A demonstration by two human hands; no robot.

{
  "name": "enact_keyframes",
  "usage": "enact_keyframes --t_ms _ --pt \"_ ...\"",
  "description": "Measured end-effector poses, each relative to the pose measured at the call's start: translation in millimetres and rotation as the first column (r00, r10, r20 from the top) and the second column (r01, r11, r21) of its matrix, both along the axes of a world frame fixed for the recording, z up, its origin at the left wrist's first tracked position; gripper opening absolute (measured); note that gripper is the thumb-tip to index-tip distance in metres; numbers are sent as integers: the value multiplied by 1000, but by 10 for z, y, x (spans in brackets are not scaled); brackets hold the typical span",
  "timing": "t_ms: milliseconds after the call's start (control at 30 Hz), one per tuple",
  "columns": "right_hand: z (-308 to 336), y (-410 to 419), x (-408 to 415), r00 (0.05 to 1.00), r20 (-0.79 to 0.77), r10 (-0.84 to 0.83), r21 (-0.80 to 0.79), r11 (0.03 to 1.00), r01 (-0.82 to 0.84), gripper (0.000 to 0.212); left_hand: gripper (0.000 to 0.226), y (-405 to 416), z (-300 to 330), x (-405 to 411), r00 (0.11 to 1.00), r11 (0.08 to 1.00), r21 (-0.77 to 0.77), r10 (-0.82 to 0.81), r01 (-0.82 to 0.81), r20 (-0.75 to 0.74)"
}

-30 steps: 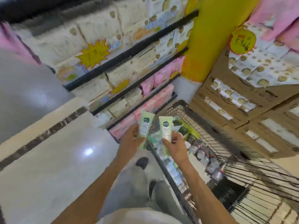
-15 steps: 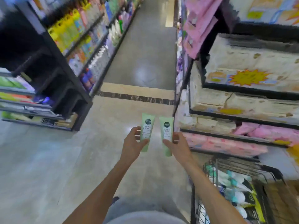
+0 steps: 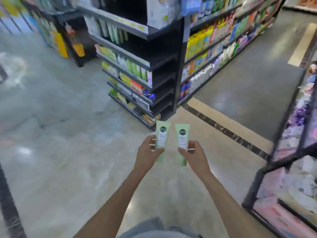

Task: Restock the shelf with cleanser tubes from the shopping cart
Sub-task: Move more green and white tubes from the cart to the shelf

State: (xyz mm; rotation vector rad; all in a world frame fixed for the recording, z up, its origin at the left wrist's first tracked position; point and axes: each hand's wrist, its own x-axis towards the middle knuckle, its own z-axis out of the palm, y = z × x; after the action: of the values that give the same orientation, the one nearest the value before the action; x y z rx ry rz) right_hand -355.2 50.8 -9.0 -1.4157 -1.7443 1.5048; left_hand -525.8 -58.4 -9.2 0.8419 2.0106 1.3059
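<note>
My left hand (image 3: 147, 151) grips a pale green cleanser tube (image 3: 162, 134) with a dark round logo and a white label, held upright. My right hand (image 3: 194, 155) grips a second matching cleanser tube (image 3: 182, 136) beside it, a small gap between the two. Both tubes are at chest height over the floor. Ahead stands a black end-of-aisle shelf unit (image 3: 161, 78) with rows of green and white tubes and boxes on its tiers. The shopping cart is out of view.
A long shelf of colourful bottles (image 3: 217, 42) runs along the aisle at the right of the end unit. A black rack with pink and white packs (image 3: 281, 169) stands close on my right. Another rack (image 3: 68, 36) stands at the far left. Open floor lies ahead.
The view has swung left, away from the cart and the tissue shelves, toward the end shelf unit. Both hands keep their tubes, held in front of me.
</note>
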Motion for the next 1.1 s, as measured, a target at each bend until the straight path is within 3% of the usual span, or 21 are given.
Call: enact_keyframes --t_ms 300,700,1100 --pt "140 296 -1981 968 -68 241 37 970 -239 30 48 -182 85 -1632 965 965 32 261 -260 -25" --pt "320 1429 -4418 883 -111 456 66 890 -451 33 47 670 318 -3647 896 894 68 445 -443 -15" --pt "189 2160 -6278 884 -97 457 43 889 -455 35 50 1437 147 -5535 872 870 51 489 -489 14"
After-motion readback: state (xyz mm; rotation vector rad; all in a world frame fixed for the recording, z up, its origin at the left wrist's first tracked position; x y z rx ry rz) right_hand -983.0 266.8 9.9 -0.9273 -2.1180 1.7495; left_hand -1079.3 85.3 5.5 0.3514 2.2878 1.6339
